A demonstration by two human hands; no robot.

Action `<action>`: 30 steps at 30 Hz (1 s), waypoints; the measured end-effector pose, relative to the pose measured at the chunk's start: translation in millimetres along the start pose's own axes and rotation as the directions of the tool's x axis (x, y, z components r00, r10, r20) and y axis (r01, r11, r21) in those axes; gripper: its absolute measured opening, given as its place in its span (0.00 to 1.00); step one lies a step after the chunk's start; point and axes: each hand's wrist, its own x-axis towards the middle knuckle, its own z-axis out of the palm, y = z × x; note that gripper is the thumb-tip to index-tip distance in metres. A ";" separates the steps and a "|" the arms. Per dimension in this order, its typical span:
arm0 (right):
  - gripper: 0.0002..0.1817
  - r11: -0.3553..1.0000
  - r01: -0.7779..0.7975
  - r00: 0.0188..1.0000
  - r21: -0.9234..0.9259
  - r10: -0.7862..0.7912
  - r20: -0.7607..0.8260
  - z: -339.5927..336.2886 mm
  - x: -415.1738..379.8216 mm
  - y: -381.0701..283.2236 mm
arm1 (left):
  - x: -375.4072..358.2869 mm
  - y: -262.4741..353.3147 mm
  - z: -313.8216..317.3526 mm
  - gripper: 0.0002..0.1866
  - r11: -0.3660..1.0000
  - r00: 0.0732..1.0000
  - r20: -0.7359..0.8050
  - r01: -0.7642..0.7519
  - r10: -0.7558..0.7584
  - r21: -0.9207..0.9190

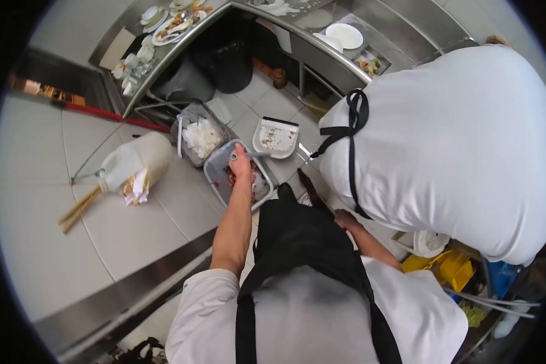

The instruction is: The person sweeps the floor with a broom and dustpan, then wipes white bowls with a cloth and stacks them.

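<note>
My left hand (pixel 241 162) is over a grey plastic bin (pixel 215 185) with dark red scraps and whitish waste inside. Its fingers close round the grey handle of a white dustpan (pixel 276 137). The dustpan has a black lip and lies beyond the bin, with small food bits scattered on its pan. My right hand (pixel 346 221) is low beside my black apron (pixel 300 227), partly in shadow; its fingers are too dark to read. Left of the bin, a second lined bin (pixel 195 134) holds crumpled white paper.
A co-worker in a white shirt (pixel 431 145) bends close on my right. Dirty plates (pixel 179 27) and cups stand on the steel counter above dark bins (pixel 224 67). A large plastic jug (pixel 141 159) is on the left. A yellow bucket (pixel 455 268) sits at lower right.
</note>
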 end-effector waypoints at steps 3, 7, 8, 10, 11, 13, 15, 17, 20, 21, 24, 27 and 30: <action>0.32 0.995 -0.090 0.990 0.048 0.094 -0.101 -1.9 17.5 -48.3 | 68.5 5.4 5.1 0.22 0.997 0.998 -0.015 -0.067 0.068 0.027; 0.29 0.996 -0.074 0.955 0.039 0.082 -0.285 -9.8 80.5 -95.9 | 119.8 44.6 16.1 0.22 1.000 1.000 0.004 -0.015 0.015 0.013; 0.28 0.992 -0.125 0.941 -0.007 0.116 -0.319 -12.5 86.9 -113.5 | 131.9 49.9 15.8 0.22 1.000 1.000 0.012 -0.012 0.012 0.022; 0.26 0.974 -0.202 0.939 0.105 0.223 -0.261 -32.3 71.1 -160.8 | 158.0 68.1 18.1 0.22 0.999 0.999 0.014 -0.040 0.040 0.001; 0.25 0.942 -0.275 0.928 0.192 0.312 -0.202 -46.3 73.0 -181.8 | 170.0 78.7 20.3 0.21 0.999 0.999 -0.025 -0.032 0.033 0.012; 0.26 0.958 -0.257 0.932 0.131 0.281 -0.229 -42.6 93.6 -205.3 | 203.4 92.8 24.2 0.20 0.998 0.996 -0.072 -0.040 0.043 0.041; 0.28 0.973 -0.219 0.934 0.073 0.231 -0.273 -41.6 119.8 -226.1 | 235.3 105.0 26.4 0.18 0.993 0.997 -0.042 -0.064 0.069 0.102; 0.23 0.962 -0.230 0.932 0.150 0.262 -0.251 -15.5 181.6 -217.8 | 275.6 106.8 13.5 0.16 0.987 0.995 0.052 -0.091 0.085 0.133; 0.14 0.698 -0.164 0.981 0.697 0.190 0.041 -5.3 289.2 -193.2 | 324.3 129.8 24.7 0.15 0.980 0.998 0.013 -0.068 0.066 0.189; 0.12 0.206 -0.212 0.976 0.955 -0.014 0.219 -4.8 316.0 -185.7 | 352.8 134.8 38.1 0.15 0.974 0.998 0.015 -0.070 0.069 0.217; 0.12 0.156 -0.224 0.972 0.962 0.113 0.208 -51.9 363.5 -201.0 | 395.2 141.2 33.7 0.13 0.962 0.995 0.084 -0.067 0.046 0.266; 0.10 0.410 -0.250 0.957 0.877 0.242 0.160 -113.2 398.5 -268.0 | 418.3 157.8 64.8 0.13 0.948 0.998 0.050 -0.057 0.044 0.314; 0.18 0.437 -0.178 0.965 0.882 0.254 0.069 -175.8 394.3 -346.6 | 439.3 155.5 79.6 0.14 0.923 0.996 0.054 -0.083 0.067 0.375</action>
